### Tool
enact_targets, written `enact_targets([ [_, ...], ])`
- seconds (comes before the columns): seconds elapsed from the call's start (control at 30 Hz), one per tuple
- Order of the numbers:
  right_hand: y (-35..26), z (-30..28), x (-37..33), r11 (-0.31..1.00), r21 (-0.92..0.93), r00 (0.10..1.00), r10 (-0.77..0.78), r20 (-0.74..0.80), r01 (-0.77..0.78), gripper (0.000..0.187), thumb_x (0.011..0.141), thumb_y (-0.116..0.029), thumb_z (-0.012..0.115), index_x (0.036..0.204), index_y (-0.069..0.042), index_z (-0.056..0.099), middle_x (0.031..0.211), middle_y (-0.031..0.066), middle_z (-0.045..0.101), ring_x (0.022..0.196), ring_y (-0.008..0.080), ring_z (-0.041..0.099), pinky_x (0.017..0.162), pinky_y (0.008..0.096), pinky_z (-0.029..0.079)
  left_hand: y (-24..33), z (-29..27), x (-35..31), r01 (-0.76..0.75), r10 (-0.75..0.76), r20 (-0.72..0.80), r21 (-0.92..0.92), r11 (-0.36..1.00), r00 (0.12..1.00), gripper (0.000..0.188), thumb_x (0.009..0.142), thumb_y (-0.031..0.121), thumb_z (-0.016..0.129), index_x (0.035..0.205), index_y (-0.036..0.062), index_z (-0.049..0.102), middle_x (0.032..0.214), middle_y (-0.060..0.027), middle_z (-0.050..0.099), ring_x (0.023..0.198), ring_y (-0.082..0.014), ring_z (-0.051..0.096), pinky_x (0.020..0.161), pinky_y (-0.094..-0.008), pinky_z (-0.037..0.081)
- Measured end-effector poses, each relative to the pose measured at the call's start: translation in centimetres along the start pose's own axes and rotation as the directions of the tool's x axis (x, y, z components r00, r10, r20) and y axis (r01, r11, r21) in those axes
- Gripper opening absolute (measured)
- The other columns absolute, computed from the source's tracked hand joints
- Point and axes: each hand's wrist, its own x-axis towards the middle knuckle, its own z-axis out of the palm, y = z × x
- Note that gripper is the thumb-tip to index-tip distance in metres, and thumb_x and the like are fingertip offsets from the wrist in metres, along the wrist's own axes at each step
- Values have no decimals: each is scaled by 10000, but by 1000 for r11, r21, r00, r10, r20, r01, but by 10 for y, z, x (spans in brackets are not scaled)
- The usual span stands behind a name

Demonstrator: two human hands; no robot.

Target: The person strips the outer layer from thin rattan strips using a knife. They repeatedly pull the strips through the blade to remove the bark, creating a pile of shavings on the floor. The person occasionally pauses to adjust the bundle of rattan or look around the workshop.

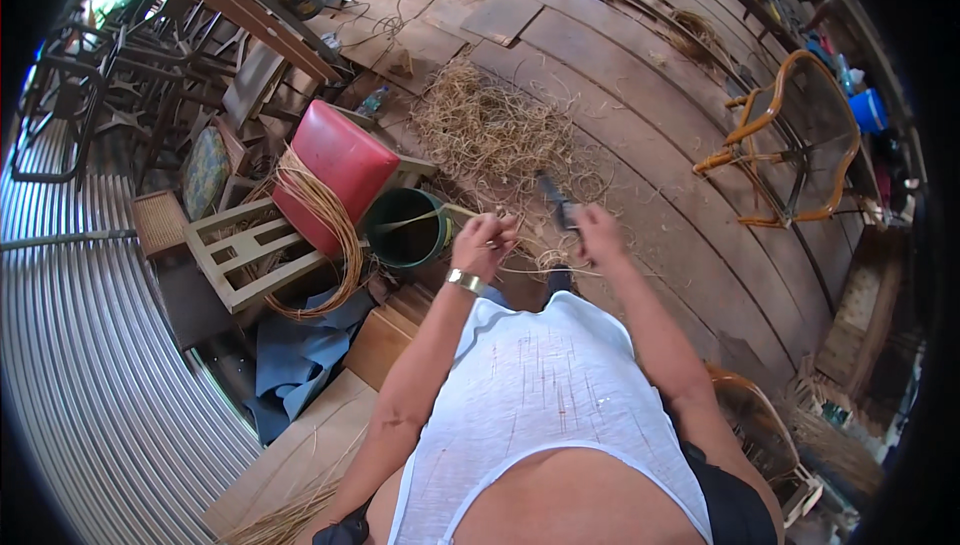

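Observation:
In front of my body my left hand point(485, 243), with a metal watch on its wrist, is closed on a thin pale cane strip point(458, 210). The strip's far part runs left over the mouth of a dark green bucket point(405, 231). To the right, my right hand point(598, 235) grips a knife point(548, 188) with a broad dark blade, which points away from me toward a heap of curled cane shavings point(490, 125). The two hands are apart. Between them the strip is too thin to follow clearly, and loose strands lie below.
A red cushioned seat point(335, 165) on a pale wooden frame stands left of the bucket, with a coil of cane point(345, 235) hung over it. A cane armchair point(790, 145) stands at the right on the plank floor point(680, 165). Stacked dark chair frames point(80, 95) fill the far left.

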Motion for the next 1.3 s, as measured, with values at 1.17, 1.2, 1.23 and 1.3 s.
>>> enact_targets([
  [1.17,41,-168,8,992,-121,996,34,-81,-44,238,975,-338,499,866,-130,532,554,-12,506,357,56,421,310,214,304,120,-174,-35,-314,315,-369,66,947,874,157,960,241,555,1001,89,564,991,-101,684,751,-161,630,648,-290,527],
  [1.2,45,-167,9,992,-122,996,32,-84,-42,237,975,-341,499,871,-131,534,553,-12,504,358,55,418,310,213,303,120,-172,-34,-319,317,-364,58,946,876,161,958,244,558,1006,91,565,991,-101,684,753,-161,629,650,-293,528],
  [1.23,47,-167,10,991,-124,996,30,-87,-41,236,974,-343,499,876,-132,537,552,-12,503,358,53,415,311,213,303,120,-170,-33,-333,320,-363,29,942,875,158,955,245,561,1009,96,567,991,-101,685,758,-163,630,652,-294,528],
  [1.3,48,-160,8,992,-85,993,84,-83,-91,234,974,-351,497,890,-137,542,554,-13,501,358,52,402,313,209,297,122,-168,-30,-362,327,-364,-30,932,872,155,951,247,569,1016,106,571,991,-103,686,767,-167,632,655,-297,529],
])
